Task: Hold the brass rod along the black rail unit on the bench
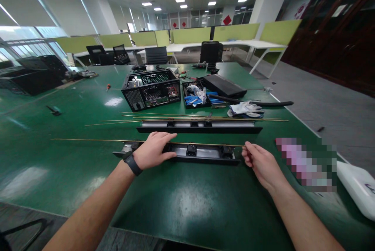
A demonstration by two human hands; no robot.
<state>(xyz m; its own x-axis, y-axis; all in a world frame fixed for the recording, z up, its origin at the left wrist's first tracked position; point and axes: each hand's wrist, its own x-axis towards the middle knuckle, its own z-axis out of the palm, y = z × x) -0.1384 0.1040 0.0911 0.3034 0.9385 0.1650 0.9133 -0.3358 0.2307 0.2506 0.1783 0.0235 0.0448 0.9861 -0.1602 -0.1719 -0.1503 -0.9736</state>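
My right hand (259, 162) pinches the right end of a thin brass-coloured rod (213, 144) between thumb and fingers. The rod runs left above a long black-edged metal channel (209, 161) with black blocks in it, and its far end sticks out well past the channel's left end. Over the left half of this channel lies my left hand (155, 150), thumb and fingers apart; whether it touches the rod I cannot tell. Behind, parallel to it, stands a second black-edged channel (228, 129). Several more thin rods (117, 121) lie along and across its back.
A black open computer case (152, 90) stands at the back, beside a black tray (197, 104) holding gloves. Another pair of gloves (246, 109) lies by a black tube (272, 104). To the right are a blurred pink item (304, 163) and a white object (356, 186) near the green table's edge.
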